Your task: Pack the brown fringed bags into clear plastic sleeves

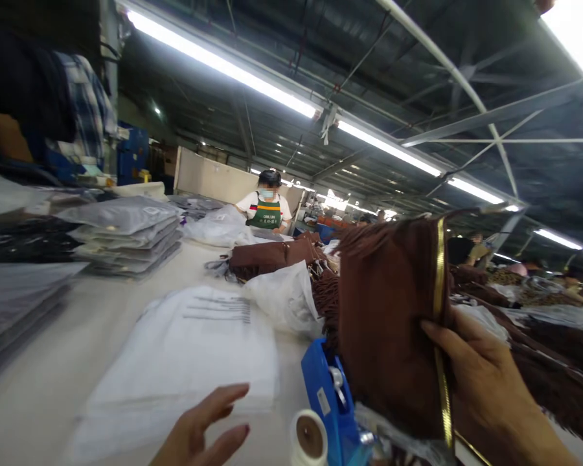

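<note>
My right hand grips a folded brown fringed garment with a gold trim strip, held upright above the table at the lower right. My left hand hovers open, fingers spread, at the bottom centre, just over the near edge of a stack of clear plastic bags with printed text. A blue tape dispenser with a tape roll stands between my two hands.
Stacks of bagged grey and dark garments line the table's left side. More brown fringed pieces and a crumpled white bag lie mid-table. A masked person in a green apron works at the far end. Other workers sit to the right.
</note>
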A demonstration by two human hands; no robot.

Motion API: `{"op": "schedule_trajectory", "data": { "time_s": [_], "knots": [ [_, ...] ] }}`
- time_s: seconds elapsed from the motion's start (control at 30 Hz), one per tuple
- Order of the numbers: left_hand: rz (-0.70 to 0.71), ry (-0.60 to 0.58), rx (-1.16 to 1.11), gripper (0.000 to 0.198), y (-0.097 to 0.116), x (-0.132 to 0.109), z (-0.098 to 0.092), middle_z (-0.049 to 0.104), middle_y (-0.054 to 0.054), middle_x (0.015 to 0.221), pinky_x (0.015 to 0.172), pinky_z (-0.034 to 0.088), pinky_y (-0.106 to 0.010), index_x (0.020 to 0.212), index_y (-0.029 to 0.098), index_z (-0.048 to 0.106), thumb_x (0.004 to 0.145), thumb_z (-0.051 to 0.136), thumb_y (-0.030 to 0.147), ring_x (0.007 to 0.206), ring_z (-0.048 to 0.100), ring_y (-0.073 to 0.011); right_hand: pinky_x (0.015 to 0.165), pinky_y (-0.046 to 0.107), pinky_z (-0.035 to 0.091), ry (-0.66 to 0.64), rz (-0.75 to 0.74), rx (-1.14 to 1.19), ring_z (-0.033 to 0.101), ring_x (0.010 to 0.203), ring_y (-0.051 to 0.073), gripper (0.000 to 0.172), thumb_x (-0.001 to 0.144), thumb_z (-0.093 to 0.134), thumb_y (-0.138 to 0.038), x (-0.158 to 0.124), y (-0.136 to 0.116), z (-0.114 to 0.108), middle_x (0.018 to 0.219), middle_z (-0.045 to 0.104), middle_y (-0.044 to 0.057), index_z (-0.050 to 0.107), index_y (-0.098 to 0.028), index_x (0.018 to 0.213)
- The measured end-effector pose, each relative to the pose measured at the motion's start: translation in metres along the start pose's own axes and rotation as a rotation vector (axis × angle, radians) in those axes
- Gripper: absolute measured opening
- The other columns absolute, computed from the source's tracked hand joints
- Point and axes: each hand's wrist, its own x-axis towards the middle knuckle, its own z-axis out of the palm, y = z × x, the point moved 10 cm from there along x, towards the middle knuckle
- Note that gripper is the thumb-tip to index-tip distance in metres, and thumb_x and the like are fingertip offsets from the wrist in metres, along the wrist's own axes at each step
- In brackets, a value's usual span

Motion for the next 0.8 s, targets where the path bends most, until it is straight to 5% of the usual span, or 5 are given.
{"op": "schedule_trajectory", "data": {
  "time_s": [0.23,0.4,0.57,0.67,0.8],
  "knots": [
    [-0.329,-0.023,-1.066,0.084,0.039,-0.017,-0.039,0.058,-0.013,0.120,0.092,0.045,-0.045,0.129,0.015,0.043,0.053,0.073,0.036,0.110,0.054,-0.0342,0.079,0.037,0.051,-0.338,0.408,0.768,0.064,0.087,0.021,0.051,0.065,0.072,-0.031,-0.140,0.038,0.192,0.100,0.068,0.003,0.056,-0.029,0.114],
    [-0.390,-0.112,-0.653,0.076,0.014,-0.078,-0.134,0.064,-0.006,0.111,0.091,0.046,-0.041,0.123,0.016,0.050,0.051,0.072,0.023,0.104,0.056,-0.0308,0.077,0.035,0.052,-0.596,0.497,0.803,0.063,0.093,0.022,0.048,0.068,0.067,-0.043,-0.216,0.056,0.269,0.108,0.065,0.011,0.061,-0.017,0.108],
    [-0.397,-0.260,0.132,0.068,0.017,-0.058,-0.196,0.062,-0.001,0.116,0.094,0.042,-0.036,0.121,0.022,0.054,0.056,0.072,0.031,0.107,0.054,-0.0295,0.052,0.022,0.050,-0.774,0.234,0.181,0.064,0.082,0.008,0.059,0.089,0.018,-0.048,-0.242,0.072,0.307,0.087,0.070,0.008,0.065,-0.014,0.076],
    [-0.461,-0.170,0.644,0.075,-0.006,-0.048,-0.193,0.056,-0.011,0.124,0.101,0.027,-0.053,0.130,0.022,0.045,0.060,0.073,0.028,0.116,0.046,-0.0377,0.069,0.033,0.054,-0.551,0.614,0.531,0.065,0.088,0.014,0.048,0.088,0.031,-0.052,-0.265,0.130,0.309,0.103,0.066,0.005,0.067,-0.020,0.088],
    [-0.392,-0.255,0.886,0.065,-0.030,-0.090,-0.118,0.045,-0.017,0.133,0.102,0.011,-0.063,0.131,0.025,0.043,0.071,0.066,0.021,0.128,0.032,-0.0371,0.076,0.038,0.054,-0.398,1.213,0.944,0.067,0.077,0.019,0.037,0.076,0.055,-0.057,-0.330,0.207,0.311,0.081,0.072,0.003,0.067,-0.022,0.081]
  ]
}}
